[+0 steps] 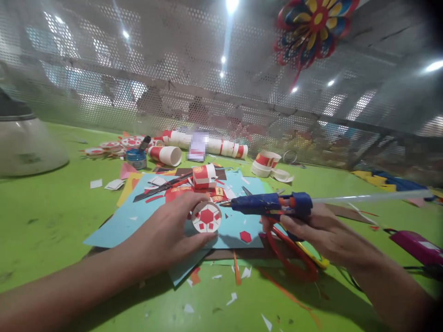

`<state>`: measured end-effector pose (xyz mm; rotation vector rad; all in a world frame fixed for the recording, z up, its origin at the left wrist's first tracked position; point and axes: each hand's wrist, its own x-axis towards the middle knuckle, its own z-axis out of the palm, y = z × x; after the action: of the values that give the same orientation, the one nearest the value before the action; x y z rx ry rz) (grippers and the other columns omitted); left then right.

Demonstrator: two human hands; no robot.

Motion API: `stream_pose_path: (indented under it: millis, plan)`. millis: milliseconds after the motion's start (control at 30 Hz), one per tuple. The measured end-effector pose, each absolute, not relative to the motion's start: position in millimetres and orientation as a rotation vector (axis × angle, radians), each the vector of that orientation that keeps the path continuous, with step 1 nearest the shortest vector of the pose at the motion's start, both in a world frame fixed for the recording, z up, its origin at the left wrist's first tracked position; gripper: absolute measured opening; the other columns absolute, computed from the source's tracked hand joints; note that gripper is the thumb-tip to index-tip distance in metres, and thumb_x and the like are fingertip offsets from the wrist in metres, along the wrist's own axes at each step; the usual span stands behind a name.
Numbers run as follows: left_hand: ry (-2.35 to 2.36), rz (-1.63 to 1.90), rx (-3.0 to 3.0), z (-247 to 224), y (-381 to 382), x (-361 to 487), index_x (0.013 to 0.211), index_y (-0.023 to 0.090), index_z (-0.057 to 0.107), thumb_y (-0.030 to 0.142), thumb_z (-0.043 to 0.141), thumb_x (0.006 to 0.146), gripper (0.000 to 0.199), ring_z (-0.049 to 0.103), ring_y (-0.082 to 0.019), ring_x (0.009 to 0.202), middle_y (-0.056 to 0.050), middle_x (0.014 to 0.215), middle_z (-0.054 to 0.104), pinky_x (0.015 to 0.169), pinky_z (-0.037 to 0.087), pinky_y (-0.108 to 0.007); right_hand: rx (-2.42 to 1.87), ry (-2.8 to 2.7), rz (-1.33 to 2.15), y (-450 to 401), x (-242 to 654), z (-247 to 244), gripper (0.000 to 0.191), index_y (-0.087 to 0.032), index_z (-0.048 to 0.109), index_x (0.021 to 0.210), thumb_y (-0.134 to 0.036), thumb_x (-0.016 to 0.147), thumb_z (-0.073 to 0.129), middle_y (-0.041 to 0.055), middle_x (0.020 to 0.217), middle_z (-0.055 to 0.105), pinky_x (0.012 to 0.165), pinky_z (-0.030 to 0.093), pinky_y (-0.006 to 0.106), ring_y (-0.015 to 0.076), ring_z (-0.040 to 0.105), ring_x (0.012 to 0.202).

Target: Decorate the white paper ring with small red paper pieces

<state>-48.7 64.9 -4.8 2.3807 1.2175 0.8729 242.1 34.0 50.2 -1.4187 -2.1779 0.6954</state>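
Observation:
Between its thumb and fingers, my left hand (176, 233) holds a paper cup (206, 217) whose round white end, bearing red shapes, faces me. My right hand (320, 233) is wrapped round a blue glue gun (270, 204) with a long clear glue stick out of its back. The gun's nozzle points left, close to the cup's upper right rim; whether they touch I cannot tell. Red-handled scissors (292, 258) lie below the gun. A red paper hexagon (245, 236) rests on the blue paper (138, 221) right of the cup.
Beyond the paper stand a cut red-and-white cup (204, 176), a blue jar (136, 158) and a long row of joined cups (224, 146). A magenta object (417, 246) lies at the right. Paper scraps are scattered over the green table (44, 221).

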Motion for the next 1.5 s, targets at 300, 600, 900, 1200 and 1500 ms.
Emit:
stream_pose_path:
  millis: [300,600,900,1200,1500]
  plan:
    - [1.264,0.786,2.368,-1,61,-44,0.112,0.027,0.054,0.049,0.064,0.079,0.041,0.064,-0.027,0.095,-0.005,0.107,0.067,0.078,0.050,-0.038,-1.323,-2.253,0.650,26,220,45,0.036,-0.023,0.065,0.084,-0.051,0.094,0.045,0.0025,0.070,0.062,0.053,0.046,0.028,0.0176,0.057,0.061]
    - [1.287,0.734,2.356,3,55,-43,0.112,0.024,0.054,0.042,0.062,0.081,0.037,0.063,-0.025,0.095,-0.005,0.107,0.067,0.080,0.049,-0.038,-1.363,-2.331,0.584,23,216,42,0.033,-0.020,0.057,0.077,-0.042,0.098,0.043,-0.0021,0.066,0.049,0.048,0.035,0.023,0.0116,0.041,0.056]
    - [1.313,0.677,2.407,2,56,-42,0.109,0.021,0.055,0.045,0.061,0.081,0.037,0.064,-0.026,0.093,-0.007,0.105,0.067,0.078,0.049,-0.039,-1.413,-2.313,0.601,24,217,41,0.037,-0.020,0.051,0.072,-0.046,0.097,0.043,-0.0024,0.068,0.047,0.050,0.035,0.023,0.0112,0.038,0.058]
    - [1.282,0.760,2.475,-3,57,-44,0.109,0.021,0.055,0.044,0.063,0.081,0.037,0.064,-0.025,0.093,-0.006,0.104,0.068,0.078,0.049,-0.037,-1.382,-2.319,0.556,24,215,41,0.033,-0.020,0.050,0.072,-0.040,0.096,0.044,-0.0040,0.065,0.042,0.049,0.034,0.021,0.0104,0.035,0.056]
    - [1.272,0.763,2.492,-2,56,-43,0.106,0.021,0.055,0.043,0.062,0.081,0.034,0.065,-0.026,0.092,-0.006,0.104,0.068,0.073,0.049,-0.037,-1.393,-2.334,0.471,23,212,41,0.034,-0.021,0.047,0.067,-0.037,0.096,0.044,-0.0052,0.060,0.039,0.046,0.032,0.021,0.0096,0.036,0.052]
